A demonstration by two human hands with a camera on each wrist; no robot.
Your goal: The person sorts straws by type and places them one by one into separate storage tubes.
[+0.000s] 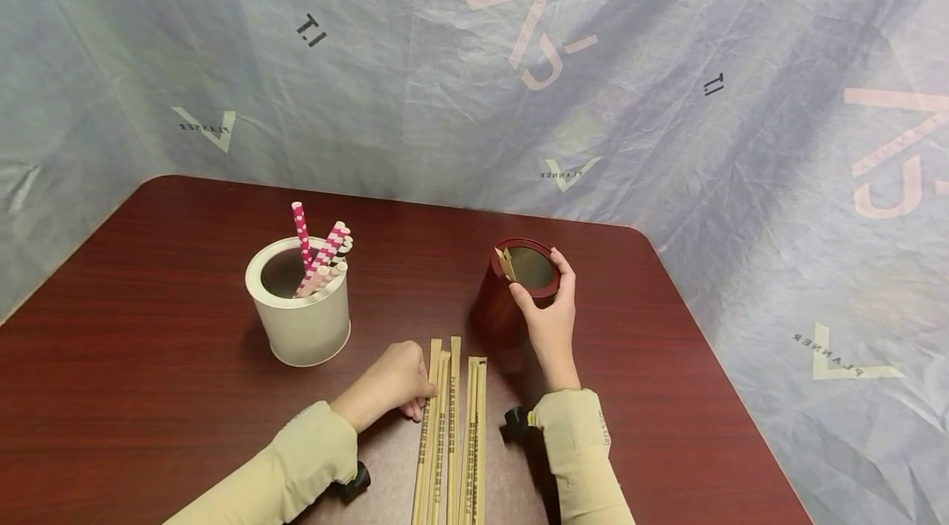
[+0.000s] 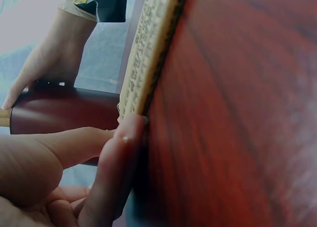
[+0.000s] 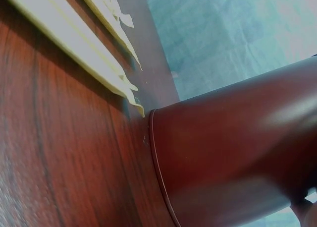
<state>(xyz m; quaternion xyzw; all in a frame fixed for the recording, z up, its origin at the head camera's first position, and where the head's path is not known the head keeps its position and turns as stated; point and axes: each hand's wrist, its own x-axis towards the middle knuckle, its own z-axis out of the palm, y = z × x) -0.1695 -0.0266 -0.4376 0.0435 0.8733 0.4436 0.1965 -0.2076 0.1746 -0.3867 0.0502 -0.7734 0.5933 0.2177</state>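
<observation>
My left hand (image 1: 400, 381) pinches the leftmost long, slim paper-wrapped stick (image 1: 423, 442) between thumb and index finger. In the left wrist view, the fingertips (image 2: 130, 133) meet at the end of that printed tan wrapper (image 2: 141, 73). Several similar sticks lie side by side to its right, running off the near edge. With thumb and fingers spread across the rim, my right hand (image 1: 552, 319) grips the dark red can (image 1: 500, 302). Folded tan wrapper ends (image 1: 506, 263) poke out at its left rim, beside the thumb. The can stands upright on the table.
A white can (image 1: 300, 327) stands on the left, holding several pink and white patterned paper straws (image 1: 326, 249). Under everything is a dark red wooden table (image 1: 148, 327). Grey printed cloth (image 1: 415, 80) hangs around the far and right sides.
</observation>
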